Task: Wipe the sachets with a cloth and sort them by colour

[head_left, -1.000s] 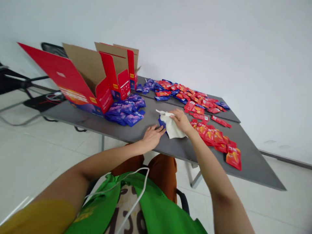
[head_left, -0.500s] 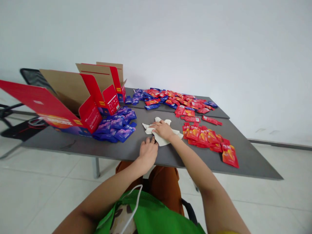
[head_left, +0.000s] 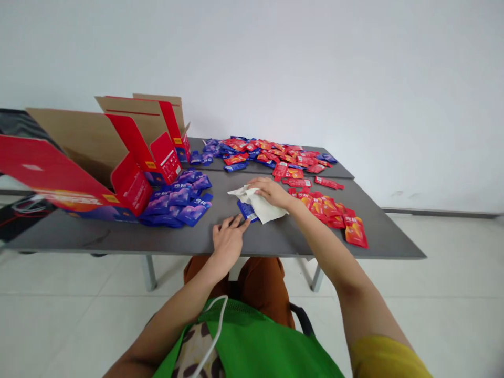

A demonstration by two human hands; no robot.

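My right hand (head_left: 271, 192) is closed on a crumpled cream cloth (head_left: 268, 209), part of which hangs down over a blue pouch (head_left: 247, 211). Only the left portion of that pouch shows; the cloth hides the rest. My left hand (head_left: 229, 239) lies on the table with fingers spread, its fingertips beside the pouch's lower left edge. To the left is a pile of blue pouches (head_left: 179, 197). Red pouches (head_left: 321, 206) lie overlapping to the right of the cloth, close to my right forearm.
Open red cartons (head_left: 134, 184) stand along the left of the grey table (head_left: 189, 241), flaps raised. A heap of mixed red and blue pouches (head_left: 271, 152) spreads across the back. Two red pouches (head_left: 329, 182) lie singly before it. A pale wall is behind.
My right hand has gathered and lifted the cloth, so the blue pouch beneath now shows. My left hand stays near the pouch's edge. The view has shifted slightly.
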